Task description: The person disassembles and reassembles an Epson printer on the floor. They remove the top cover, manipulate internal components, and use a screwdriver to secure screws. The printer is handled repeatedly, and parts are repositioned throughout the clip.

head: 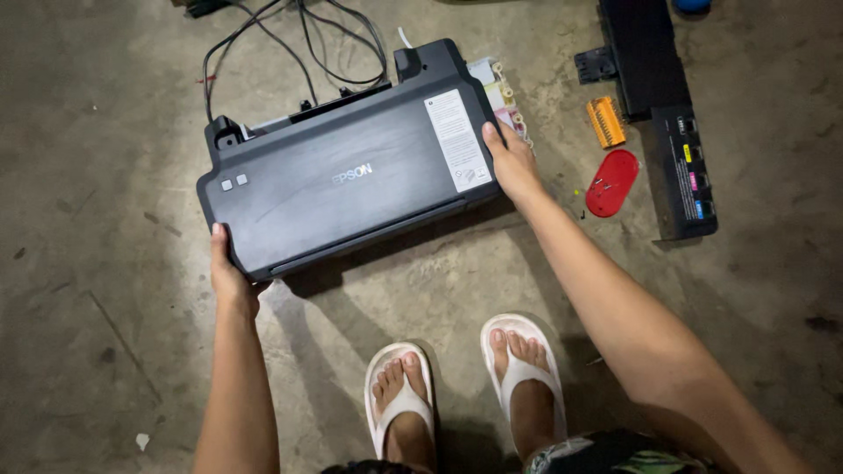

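Head view: I grip the black printer (351, 180) with left hand (230, 272) and right hand (511, 162); trailing cables (299, 44) could snag it.

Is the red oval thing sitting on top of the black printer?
No, the red oval piece lies on the concrete floor, right of the printer.

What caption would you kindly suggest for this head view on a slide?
Both hands, left hand and right hand, grip a black printer over a concrete floor, red oval piece nearby.
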